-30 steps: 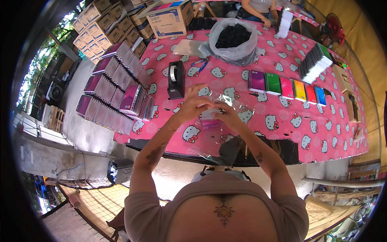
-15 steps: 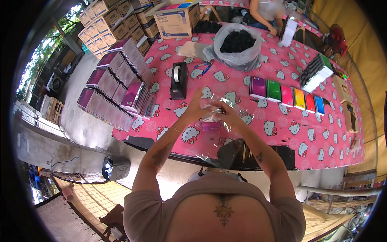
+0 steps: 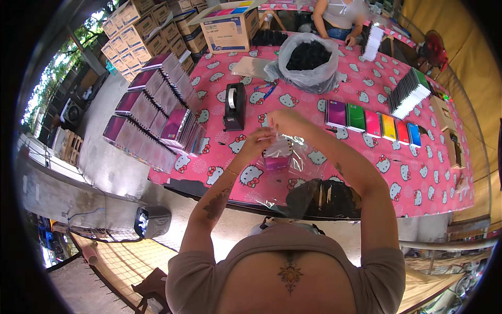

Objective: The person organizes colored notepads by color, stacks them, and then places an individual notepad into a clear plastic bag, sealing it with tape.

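Left hand point(image 3: 257, 142) pinching clear plastic point(image 3: 302, 163), right hand point(image 3: 286, 123) close, purple item point(image 3: 277, 163) nearby

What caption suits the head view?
Left hand and right hand at clear plastic, near stacked purple notebooks on a pink tablecloth.

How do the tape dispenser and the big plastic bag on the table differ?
Size: the tape dispenser looks much smaller than the plastic bag.
Look: the dispenser is black and firm-edged; the bag is whitish, see-through and crumpled.
Contents: the dispenser holds a pale roll; the bag, open on top, holds dark material.
Both rest on the pink tablecloth.
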Demonstrator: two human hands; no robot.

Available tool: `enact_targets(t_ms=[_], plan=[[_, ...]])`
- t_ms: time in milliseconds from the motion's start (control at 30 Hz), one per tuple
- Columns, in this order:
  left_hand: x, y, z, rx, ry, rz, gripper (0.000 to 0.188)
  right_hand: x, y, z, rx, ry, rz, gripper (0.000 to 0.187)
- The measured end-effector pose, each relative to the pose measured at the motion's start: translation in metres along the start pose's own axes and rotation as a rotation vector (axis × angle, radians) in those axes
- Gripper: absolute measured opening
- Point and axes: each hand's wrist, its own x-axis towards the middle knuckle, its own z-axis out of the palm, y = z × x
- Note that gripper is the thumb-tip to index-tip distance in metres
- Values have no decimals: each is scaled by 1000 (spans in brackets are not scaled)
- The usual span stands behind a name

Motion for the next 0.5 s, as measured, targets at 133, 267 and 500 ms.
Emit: enact_targets(t_ms=[133, 267, 500], plan=[[-4, -1, -2, 72, 10, 208, 33, -31, 8, 17, 893, 143, 120, 38], [5, 21, 14, -106, 13, 147, 52, -66, 30, 43, 881, -112, 28, 53], [-49, 93, 12, 973, -275, 377, 59, -102, -20, 29, 214, 209, -177, 44]])
